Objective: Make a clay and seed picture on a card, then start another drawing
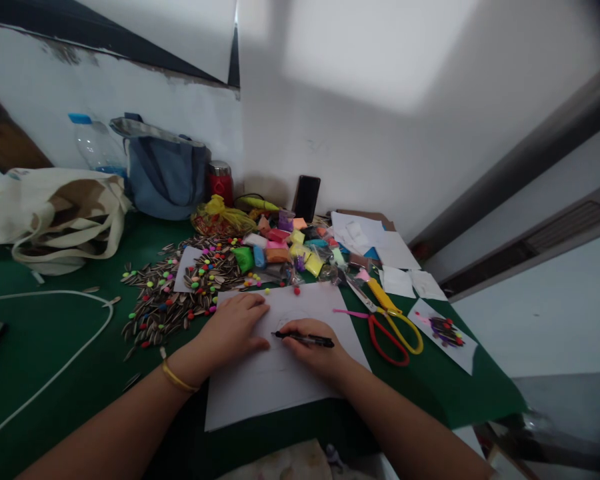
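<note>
A sheet of white paper (260, 393) lies on the green table in front of me, with faint drawn lines near its middle. My left hand (237, 327) rests flat on its left side, fingers spread. In my right hand (315, 347) is a black pen (307, 339), its tip pointing left at the paper close to the drawn lines. Beside the left hand spreads a heap of striped sunflower seeds (173, 307) mixed with small coloured pompoms. A small white card (186, 267) lies among the seeds.
Scissors with red and yellow handles (390, 340) and a decorated card (445, 337) lie right. Behind are packets of coloured clay (280, 255), a phone (307, 198), a red flask (221, 183) and a blue bag (167, 170). A white cable (80, 347) and cream bag (70, 220) are left.
</note>
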Action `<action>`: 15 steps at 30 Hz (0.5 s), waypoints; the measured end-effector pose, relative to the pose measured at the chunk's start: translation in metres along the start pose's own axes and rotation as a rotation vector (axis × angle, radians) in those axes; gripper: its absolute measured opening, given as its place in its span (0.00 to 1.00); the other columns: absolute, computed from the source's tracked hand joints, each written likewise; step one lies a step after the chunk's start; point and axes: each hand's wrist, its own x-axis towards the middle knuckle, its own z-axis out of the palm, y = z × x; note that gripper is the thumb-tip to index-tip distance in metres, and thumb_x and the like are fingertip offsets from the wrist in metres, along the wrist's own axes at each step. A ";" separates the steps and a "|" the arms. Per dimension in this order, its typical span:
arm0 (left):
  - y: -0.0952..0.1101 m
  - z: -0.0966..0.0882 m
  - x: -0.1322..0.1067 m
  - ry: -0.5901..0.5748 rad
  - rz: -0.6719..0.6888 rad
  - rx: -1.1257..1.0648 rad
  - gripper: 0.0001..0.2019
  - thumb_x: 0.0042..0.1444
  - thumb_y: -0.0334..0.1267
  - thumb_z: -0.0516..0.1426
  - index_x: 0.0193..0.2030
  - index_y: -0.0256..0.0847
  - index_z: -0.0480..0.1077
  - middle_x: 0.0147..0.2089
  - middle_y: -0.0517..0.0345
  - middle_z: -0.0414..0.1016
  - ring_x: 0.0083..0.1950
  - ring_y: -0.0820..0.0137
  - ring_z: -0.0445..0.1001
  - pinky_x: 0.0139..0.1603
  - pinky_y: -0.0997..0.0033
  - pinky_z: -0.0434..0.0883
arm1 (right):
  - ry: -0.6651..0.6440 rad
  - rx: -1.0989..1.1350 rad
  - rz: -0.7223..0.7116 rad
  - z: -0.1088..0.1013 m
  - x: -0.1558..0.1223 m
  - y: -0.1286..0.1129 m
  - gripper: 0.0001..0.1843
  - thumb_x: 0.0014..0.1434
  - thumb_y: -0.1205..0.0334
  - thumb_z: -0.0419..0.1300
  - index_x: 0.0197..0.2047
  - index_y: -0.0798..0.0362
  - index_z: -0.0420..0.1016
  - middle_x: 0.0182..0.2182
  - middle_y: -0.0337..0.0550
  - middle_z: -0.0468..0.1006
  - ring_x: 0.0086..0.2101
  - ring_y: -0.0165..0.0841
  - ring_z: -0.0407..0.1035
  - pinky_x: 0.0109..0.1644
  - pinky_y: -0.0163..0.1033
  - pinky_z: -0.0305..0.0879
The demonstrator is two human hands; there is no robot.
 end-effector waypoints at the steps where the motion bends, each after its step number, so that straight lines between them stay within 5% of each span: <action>1: 0.000 0.000 0.000 -0.001 0.000 0.002 0.31 0.47 0.50 0.66 0.58 0.45 0.69 0.63 0.47 0.66 0.64 0.52 0.62 0.62 0.52 0.62 | 0.000 0.000 0.001 0.000 0.000 -0.001 0.11 0.58 0.63 0.62 0.45 0.46 0.80 0.42 0.38 0.82 0.45 0.35 0.75 0.53 0.39 0.68; 15: 0.001 -0.001 0.000 -0.008 -0.009 -0.009 0.31 0.47 0.49 0.67 0.58 0.45 0.69 0.63 0.47 0.66 0.64 0.52 0.62 0.63 0.53 0.61 | 0.088 -0.092 0.143 -0.007 -0.002 -0.008 0.07 0.57 0.66 0.59 0.37 0.50 0.79 0.34 0.40 0.80 0.37 0.35 0.73 0.41 0.37 0.67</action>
